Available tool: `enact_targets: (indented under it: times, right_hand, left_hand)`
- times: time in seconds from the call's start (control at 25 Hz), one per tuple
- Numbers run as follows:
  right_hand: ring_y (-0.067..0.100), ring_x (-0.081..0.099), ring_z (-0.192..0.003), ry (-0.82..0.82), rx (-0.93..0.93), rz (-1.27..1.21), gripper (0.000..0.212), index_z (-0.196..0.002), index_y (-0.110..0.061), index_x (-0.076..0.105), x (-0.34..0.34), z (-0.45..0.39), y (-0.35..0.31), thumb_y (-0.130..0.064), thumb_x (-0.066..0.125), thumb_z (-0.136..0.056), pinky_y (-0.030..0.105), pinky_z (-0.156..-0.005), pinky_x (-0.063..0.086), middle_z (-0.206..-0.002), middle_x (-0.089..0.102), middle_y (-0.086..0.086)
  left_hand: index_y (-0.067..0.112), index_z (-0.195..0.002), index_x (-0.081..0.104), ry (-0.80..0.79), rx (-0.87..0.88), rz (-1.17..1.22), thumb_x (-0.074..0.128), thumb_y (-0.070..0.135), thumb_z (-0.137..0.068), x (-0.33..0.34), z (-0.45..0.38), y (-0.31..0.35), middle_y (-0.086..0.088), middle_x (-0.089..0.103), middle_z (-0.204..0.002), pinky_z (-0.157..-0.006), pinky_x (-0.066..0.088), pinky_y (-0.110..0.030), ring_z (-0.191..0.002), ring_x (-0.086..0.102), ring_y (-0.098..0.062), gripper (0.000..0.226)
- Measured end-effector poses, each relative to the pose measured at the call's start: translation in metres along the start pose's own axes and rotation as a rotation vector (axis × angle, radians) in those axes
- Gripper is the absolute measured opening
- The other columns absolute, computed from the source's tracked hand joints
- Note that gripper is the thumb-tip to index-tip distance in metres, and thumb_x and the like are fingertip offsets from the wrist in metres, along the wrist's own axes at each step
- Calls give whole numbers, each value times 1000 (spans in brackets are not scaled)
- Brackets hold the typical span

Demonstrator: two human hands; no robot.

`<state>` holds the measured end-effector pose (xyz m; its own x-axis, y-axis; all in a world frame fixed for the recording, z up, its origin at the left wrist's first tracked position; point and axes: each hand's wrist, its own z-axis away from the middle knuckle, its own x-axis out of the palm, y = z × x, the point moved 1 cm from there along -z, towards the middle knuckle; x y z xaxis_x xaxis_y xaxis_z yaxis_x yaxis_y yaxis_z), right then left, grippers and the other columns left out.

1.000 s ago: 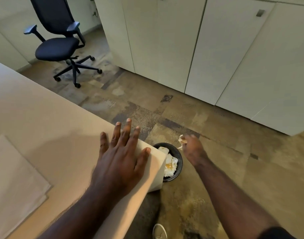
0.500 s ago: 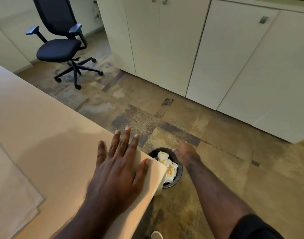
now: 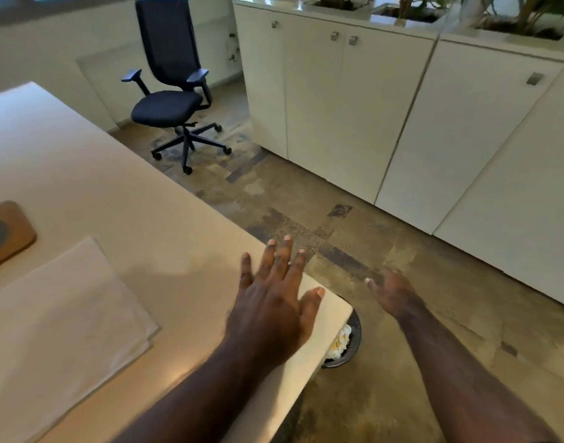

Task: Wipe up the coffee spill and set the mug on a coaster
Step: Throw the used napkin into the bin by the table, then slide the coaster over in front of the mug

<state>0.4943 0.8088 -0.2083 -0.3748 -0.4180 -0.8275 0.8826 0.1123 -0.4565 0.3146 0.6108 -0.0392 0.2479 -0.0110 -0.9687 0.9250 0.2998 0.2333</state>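
While the left hand (image 3: 271,302) is laid flat with fingers spread on the table (image 3: 120,203) corner, nothing is held by the right hand (image 3: 392,294), its fingers loosely extended above the floor; crumpled paper towels (image 3: 340,342) are seen in the black bin (image 3: 352,340) at five o'clock of the left hand; a wooden coaster (image 3: 5,233) is placed at nine o'clock, beside folded cloths (image 3: 56,314); no mug can be seen.

We note the right hand (image 3: 390,294) has let go of the crumpled tissue and lifted away from the bin (image 3: 349,345), fingers now spread and holding nothing. A coaster (image 3: 6,233) has come into view on the tabletop (image 3: 120,199).
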Motion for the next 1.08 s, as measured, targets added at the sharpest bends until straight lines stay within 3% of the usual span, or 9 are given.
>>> enact_targets:
  times: [0.2,0.28,0.36,0.52,0.84,1.08]
  right_hand:
    - [32,51,-120,63,-153,-17,64,-131,-23,53,-52,12,-50,-65,42,-84,47,-101,41,-136,53,11]
    - [33,43,-130,32,-250,-6,59,-136,-15,49,-69,29,-86,-52,46,-91,48,-108,35,-142,47,14]
    - [35,44,-129,148,-355,2,52,-137,-13,48,-80,48,-121,-44,47,-96,47,-108,34,-142,47,16]
    - [32,43,-131,240,-502,7,66,-140,-13,44,-78,89,-194,-56,45,-91,45,-108,34,-145,45,14]
    - [28,23,-144,187,-792,223,87,-149,-13,27,-5,158,-334,-69,23,-84,48,-116,19,-155,29,10]
    - [19,-4,-148,92,-994,350,86,-153,-16,5,88,268,-434,-69,14,-86,40,-118,0,-161,4,2]
  left_hand:
    - [22,-154,12,65,76,-20,23,64,-93,-10,11,0,-4,-3,-164,-119,1,-57,-150,-9,-24,74]
    - [19,-153,18,113,97,-16,26,62,-94,-20,19,-7,-7,3,-164,-118,2,-58,-151,-4,-26,74]
    - [18,-153,18,141,81,-19,26,61,-94,-30,29,-22,-8,3,-164,-118,0,-58,-151,-4,-27,74]
    - [18,-154,14,184,9,-91,25,61,-95,-53,56,-70,-9,-2,-164,-118,-2,-59,-150,-6,-29,74]
    - [20,-154,9,253,-182,-64,29,59,-96,-100,147,-187,-5,-6,-163,-118,-8,-57,-150,-11,-27,73]
    - [24,-154,5,325,-409,-64,22,64,-93,-101,265,-299,-1,-10,-163,-119,-8,-55,-148,-16,-22,75]
